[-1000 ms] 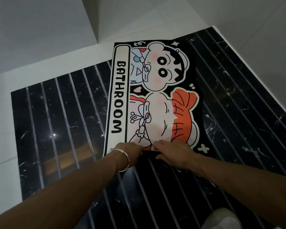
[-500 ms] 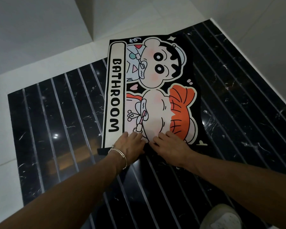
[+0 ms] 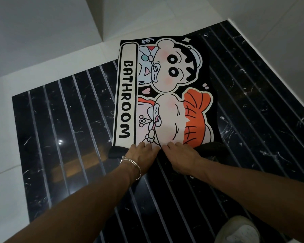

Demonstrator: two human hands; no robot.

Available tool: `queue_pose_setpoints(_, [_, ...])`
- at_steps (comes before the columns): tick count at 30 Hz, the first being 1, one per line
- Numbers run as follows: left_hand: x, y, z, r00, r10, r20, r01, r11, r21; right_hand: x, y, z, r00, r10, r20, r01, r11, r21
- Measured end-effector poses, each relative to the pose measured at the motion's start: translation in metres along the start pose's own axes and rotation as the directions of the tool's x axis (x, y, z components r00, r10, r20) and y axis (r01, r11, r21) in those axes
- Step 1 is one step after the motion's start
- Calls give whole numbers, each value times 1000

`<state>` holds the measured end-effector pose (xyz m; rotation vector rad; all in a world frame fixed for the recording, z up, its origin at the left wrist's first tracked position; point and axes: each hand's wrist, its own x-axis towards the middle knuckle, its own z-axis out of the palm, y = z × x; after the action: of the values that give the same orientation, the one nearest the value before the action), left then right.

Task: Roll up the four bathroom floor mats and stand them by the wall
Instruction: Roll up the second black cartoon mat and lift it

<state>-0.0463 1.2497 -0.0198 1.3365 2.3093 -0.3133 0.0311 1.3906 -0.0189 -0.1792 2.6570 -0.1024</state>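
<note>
A black cartoon mat printed with "BATHROOM" lies flat on the dark striped floor, its long side running away from me. Its near end is turned over into a short dark roll. My left hand, with a silver bracelet at the wrist, and my right hand lie side by side on that roll, fingers curled over its top and pressing it. Only this one mat is in view.
Black marble floor with pale stripes spreads around the mat. White tiled floor borders it on the left and far side. A white wall corner rises just beyond the mat's far end. My grey shoe shows at lower right.
Both hands have pushed forward along the mat, and the near end has curled over into a thicker roll. The printed picture is shorter at my end than a second ago.
</note>
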Motion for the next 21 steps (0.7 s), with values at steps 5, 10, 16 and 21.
queue_pose_setpoints(5, [4,-2,-3,1000,10,-27,-10,1000,13,6,0,-3,993,115,15,-115,989,92])
queue_pose_setpoints(10, [5,-1,-6,999,22,-36,-20,999,29,9,-1,-6,985,136,108,-149,982,118])
queue_pose_setpoints(16, [9,0,-6,998,5,56,-9,997,71,10,3,-6,996,64,63,-63,998,-21])
queue_pose_setpoints(21, [12,-3,-16,996,24,91,-32,996,85,15,4,-9,994,73,87,-76,996,35])
